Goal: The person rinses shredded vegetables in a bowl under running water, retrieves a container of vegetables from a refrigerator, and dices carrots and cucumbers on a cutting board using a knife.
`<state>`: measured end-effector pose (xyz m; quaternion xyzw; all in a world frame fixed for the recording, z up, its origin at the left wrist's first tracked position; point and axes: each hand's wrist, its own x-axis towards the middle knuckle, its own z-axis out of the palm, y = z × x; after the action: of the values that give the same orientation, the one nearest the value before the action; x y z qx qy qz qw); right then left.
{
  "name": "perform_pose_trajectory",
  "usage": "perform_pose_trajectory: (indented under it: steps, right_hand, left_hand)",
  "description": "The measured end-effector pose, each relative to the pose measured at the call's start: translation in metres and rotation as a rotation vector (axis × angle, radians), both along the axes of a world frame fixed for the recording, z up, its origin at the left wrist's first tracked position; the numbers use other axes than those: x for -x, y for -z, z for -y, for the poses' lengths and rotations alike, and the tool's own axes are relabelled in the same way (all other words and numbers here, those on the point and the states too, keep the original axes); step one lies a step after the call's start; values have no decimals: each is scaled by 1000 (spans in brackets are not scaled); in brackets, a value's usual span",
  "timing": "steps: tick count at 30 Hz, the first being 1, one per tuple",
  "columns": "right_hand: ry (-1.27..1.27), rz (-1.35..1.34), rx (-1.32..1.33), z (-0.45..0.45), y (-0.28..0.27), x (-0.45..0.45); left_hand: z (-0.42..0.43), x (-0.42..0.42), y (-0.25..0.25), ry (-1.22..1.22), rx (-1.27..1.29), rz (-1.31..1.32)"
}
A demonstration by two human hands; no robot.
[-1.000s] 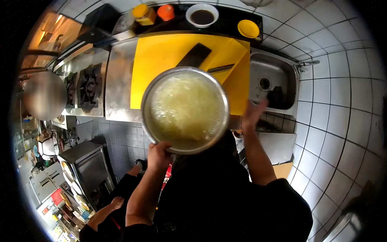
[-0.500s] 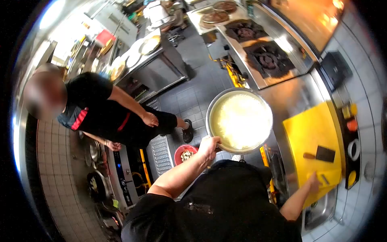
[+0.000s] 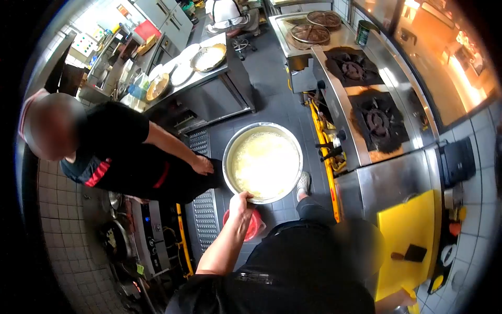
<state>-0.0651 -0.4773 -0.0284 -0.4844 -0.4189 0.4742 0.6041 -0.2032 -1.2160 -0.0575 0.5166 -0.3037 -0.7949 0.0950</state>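
A large round metal bowl (image 3: 227, 170) hangs above the floor in front of my body. Inside it is a pale yellow, lumpy mixture (image 3: 265, 159) whose exact kind I cannot make out. My left hand (image 3: 241, 204) grips the bowl at its near rim. At the lower right, my right hand (image 3: 401, 298) is closed around a small yellow item (image 3: 412, 302) at the near end of the yellow cutting board (image 3: 400, 225). That item is partly hidden by the hand. A wide, dark-bladed scraper (image 3: 415, 253) with a brown handle lies on the board, beyond the right hand.
Another person (image 3: 120, 152) in black stands to the left. A red tub (image 3: 255, 227) sits on the floor, partly under the bowl. Gas burners (image 3: 377, 123) line the right side, with a yellow pipe (image 3: 327, 167) in front. A steel counter (image 3: 209, 97) bearing plates stands ahead.
The bowl and my left hand have shifted left in view, over the red tub. My right hand has slid down toward the board's near end. The whole view has also turned.
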Motion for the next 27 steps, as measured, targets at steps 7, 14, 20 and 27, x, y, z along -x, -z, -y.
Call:
perform_pose_trajectory:
  steps: [7, 14, 20, 27]
  right_hand:
    - [64, -110, -232, 66, -73, 195]
    - [13, -273, -389, 131, -142, 403]
    - [2, -387, -501, 226, -162, 560]
    - [-364, 5, -661, 465, -154, 747]
  left_hand:
    - [80, 106, -48, -81, -8, -3]
    - [178, 219, -55, -180, -69, -107]
    - [285, 320, -57, -371, 73, -108]
    - [425, 435, -59, -517, 88, -95]
